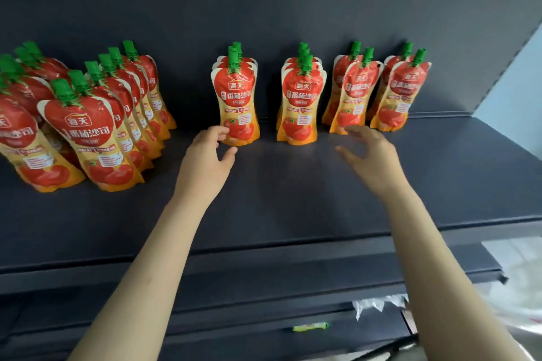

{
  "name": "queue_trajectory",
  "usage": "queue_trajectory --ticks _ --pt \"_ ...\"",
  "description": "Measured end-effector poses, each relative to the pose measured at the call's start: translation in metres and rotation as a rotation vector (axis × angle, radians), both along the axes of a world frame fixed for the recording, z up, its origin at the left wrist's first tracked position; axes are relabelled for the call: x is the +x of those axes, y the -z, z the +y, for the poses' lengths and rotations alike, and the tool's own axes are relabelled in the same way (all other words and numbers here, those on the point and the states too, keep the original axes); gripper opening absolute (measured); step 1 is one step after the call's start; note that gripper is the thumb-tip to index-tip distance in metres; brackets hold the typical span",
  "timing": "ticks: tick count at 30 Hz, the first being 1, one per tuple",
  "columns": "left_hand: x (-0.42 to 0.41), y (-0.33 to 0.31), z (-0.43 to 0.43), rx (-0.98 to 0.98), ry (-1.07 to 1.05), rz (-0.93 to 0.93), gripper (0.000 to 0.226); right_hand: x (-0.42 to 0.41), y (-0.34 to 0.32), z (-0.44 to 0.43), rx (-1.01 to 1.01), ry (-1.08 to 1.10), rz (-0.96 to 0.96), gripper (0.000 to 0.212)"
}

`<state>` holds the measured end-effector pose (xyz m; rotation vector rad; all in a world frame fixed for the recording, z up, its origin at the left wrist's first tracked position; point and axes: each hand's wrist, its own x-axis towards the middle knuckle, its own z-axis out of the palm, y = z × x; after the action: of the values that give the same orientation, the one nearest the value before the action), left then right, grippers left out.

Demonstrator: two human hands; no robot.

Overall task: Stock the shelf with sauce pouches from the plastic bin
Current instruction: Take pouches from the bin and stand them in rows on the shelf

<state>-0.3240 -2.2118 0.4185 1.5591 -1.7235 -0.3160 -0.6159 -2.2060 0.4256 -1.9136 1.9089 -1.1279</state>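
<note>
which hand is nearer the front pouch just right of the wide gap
Left. The left hand is at that pouch's lower left edge, about touching it; the right hand is farther right, past the next row.

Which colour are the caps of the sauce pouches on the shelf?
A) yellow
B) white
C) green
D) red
C: every sauce pouch standing on the shelf carries a green cap above its red and orange body.

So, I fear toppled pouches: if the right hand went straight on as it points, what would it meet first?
Probably the front pouch of the row second from the right: the right hand shows its fingertips over that pouch's base. Depth is unclear, so contact cannot be told.
</note>
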Motion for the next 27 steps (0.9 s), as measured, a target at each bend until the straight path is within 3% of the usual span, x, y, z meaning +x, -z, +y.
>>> queue_trajectory --ticks 5,14,19,27 --pt "-0.062 -0.015 0.053 -0.123 0.236 -0.101 0.033 -0.046 -0.008 0.1 -0.135 0.124 0.126 0.037" --pt "-0.278 0.02 0.13 -0.125 0.852 -0.154 0.029 -0.179 0.031 0.287 -0.004 0.638 0.184 0.035" --pt "-0.398 0.064 0.18 -0.054 1.093 -0.3 0.034 -0.249 0.077 0.378 0.176 0.855 0.191 0.037" --pt "-0.518 0.201 0.245 0.248 1.237 -0.601 0.036 -0.339 0.206 0.475 0.572 0.95 -0.077 0.034"
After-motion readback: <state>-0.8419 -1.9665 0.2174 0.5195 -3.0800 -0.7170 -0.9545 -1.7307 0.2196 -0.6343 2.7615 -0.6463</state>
